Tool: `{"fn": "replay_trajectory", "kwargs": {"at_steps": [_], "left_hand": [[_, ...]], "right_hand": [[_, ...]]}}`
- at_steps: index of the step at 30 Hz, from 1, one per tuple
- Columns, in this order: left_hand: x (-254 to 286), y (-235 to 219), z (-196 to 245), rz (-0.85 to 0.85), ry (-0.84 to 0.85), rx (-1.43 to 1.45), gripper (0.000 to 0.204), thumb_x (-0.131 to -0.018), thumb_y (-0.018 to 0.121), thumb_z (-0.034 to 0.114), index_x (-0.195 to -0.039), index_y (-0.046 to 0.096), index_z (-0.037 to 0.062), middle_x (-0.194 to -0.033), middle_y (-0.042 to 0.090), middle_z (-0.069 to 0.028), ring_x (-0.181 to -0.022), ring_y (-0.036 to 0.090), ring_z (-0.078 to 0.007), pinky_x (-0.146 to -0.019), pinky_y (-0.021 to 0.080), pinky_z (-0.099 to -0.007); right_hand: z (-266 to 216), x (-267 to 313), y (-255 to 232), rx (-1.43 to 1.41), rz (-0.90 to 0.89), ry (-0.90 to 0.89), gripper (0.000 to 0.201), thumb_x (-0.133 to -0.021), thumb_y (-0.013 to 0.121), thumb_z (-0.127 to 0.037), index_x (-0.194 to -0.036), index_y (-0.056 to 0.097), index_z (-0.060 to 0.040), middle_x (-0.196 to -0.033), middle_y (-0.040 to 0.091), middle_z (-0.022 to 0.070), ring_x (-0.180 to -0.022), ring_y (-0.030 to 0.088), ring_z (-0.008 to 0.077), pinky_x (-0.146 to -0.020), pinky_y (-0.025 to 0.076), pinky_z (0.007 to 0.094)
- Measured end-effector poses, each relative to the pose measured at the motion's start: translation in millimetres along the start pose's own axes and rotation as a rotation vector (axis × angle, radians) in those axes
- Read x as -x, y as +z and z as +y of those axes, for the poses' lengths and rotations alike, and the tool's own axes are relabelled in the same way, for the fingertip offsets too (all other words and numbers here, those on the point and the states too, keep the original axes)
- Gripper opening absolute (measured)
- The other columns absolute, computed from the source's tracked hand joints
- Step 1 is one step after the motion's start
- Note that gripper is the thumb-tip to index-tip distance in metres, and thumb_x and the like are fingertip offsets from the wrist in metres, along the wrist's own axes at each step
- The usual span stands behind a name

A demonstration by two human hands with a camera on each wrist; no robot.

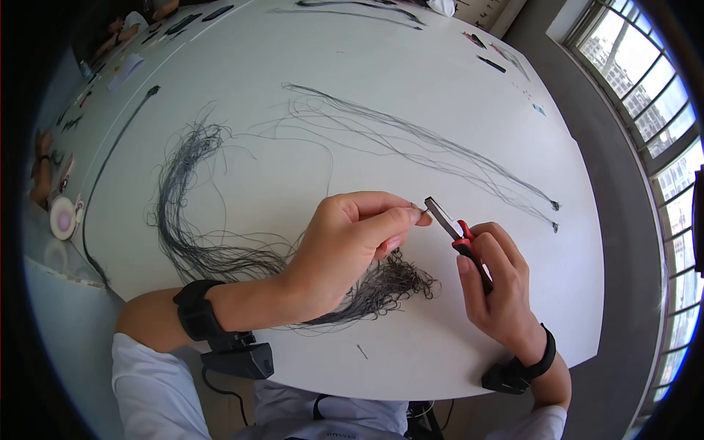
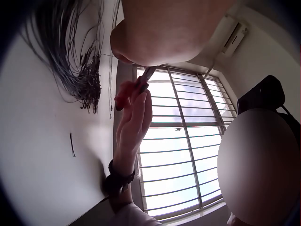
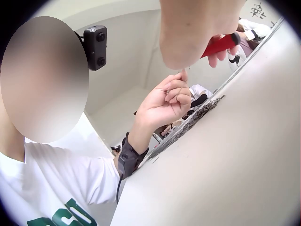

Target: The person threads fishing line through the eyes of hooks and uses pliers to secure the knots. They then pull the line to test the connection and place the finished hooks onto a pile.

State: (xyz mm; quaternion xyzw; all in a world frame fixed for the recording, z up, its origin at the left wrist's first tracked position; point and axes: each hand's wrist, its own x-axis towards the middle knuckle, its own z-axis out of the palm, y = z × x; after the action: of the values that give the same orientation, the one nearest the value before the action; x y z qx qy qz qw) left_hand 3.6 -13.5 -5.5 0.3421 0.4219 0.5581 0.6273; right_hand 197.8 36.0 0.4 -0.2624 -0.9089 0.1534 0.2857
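Observation:
My left hand (image 1: 345, 238) pinches a thin dark wire (image 1: 425, 211) between thumb and forefinger, with only a short tip showing. Just to the right, my right hand (image 1: 502, 282) grips pliers (image 1: 444, 219) with red and black handles. Their metal nose points up and left, its tip right by the pinched wire. In the right wrist view a red handle (image 3: 218, 47) sticks out past the palm. Under my left forearm lies a long, curved bundle of grey wires (image 1: 176, 205), its curled ends (image 1: 403, 282) fanned out below my fingers.
Looser wires (image 1: 411, 132) stretch across the table (image 1: 440, 352) beyond my hands, with small knotted ends at right. A short wire piece (image 1: 361, 352) lies near the front edge. At left are a long dark cord (image 1: 110, 158) and a white roll (image 1: 64, 218); a black pen-like tool (image 1: 491, 64) lies far right.

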Motion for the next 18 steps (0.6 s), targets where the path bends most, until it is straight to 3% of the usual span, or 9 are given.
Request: {"fn": "replay_trajectory", "kwargs": {"at_steps": [4, 18], "left_hand": [[-1.2, -1.4, -2.9, -0.014, 0.065, -0.023, 0.021, -0.088, 0.052, 0.008, -0.096, 0.061, -0.0088, -0.061, 0.044, 0.004, -0.057, 0.036, -0.003, -0.053, 0.03, -0.0181], [-2.0, 2.4, -2.0, -0.006, 0.133, -0.153, 0.02, -0.089, 0.053, 0.01, -0.093, 0.062, -0.0077, -0.064, 0.047, 0.0028, -0.059, 0.037, -0.0039, -0.056, 0.032, -0.0193]], "right_hand": [[0.6, 1.1, 1.2, 0.017, 0.038, 0.011, 0.008, -0.075, 0.058, 0.003, -0.076, 0.05, 0.0026, -0.072, 0.049, 0.0134, -0.059, 0.047, 0.0284, -0.052, 0.04, 0.0355], [2.2, -0.4, 4.5, 0.077, 0.107, -0.012, 0.011, -0.075, 0.059, 0.003, -0.075, 0.048, 0.0022, -0.072, 0.047, 0.0124, -0.058, 0.046, 0.0271, -0.05, 0.039, 0.035]]}}
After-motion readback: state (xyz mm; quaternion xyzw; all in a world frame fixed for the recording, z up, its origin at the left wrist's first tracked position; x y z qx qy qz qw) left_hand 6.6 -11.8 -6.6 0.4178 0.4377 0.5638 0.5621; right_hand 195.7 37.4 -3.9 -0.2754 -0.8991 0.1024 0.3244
